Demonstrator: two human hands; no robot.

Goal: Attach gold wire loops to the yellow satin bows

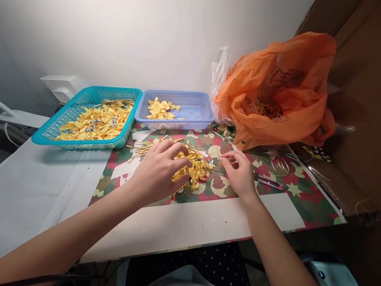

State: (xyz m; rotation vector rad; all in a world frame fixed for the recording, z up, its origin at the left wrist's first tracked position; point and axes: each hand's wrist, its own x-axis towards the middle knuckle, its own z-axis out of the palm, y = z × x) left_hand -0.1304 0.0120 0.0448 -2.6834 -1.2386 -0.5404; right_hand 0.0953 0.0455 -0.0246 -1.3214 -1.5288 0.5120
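My left hand [162, 170] is over the left side of a pile of yellow ribbon bows [198, 167], fingers apart and curved down, with nothing visibly held. Gold wire stems [141, 149] stick out to the left behind it. To the right of the pile is my right hand [238, 169], its thumb and index finger pressed together at the tips. Something thin seems to be at those fingertips, too small to make out. Pink-handled scissors [268, 181] lie just right of my right hand on the camouflage-patterned cover [220, 185].
A teal basket [43, 134] at the left holds yellow bows and silver bells. Behind the pile sits a blue basket [175, 124] with a few bows. An orange plastic bag [286, 124] stands at the back right, near coiled wire [280, 165] and a cardboard box [376, 94].
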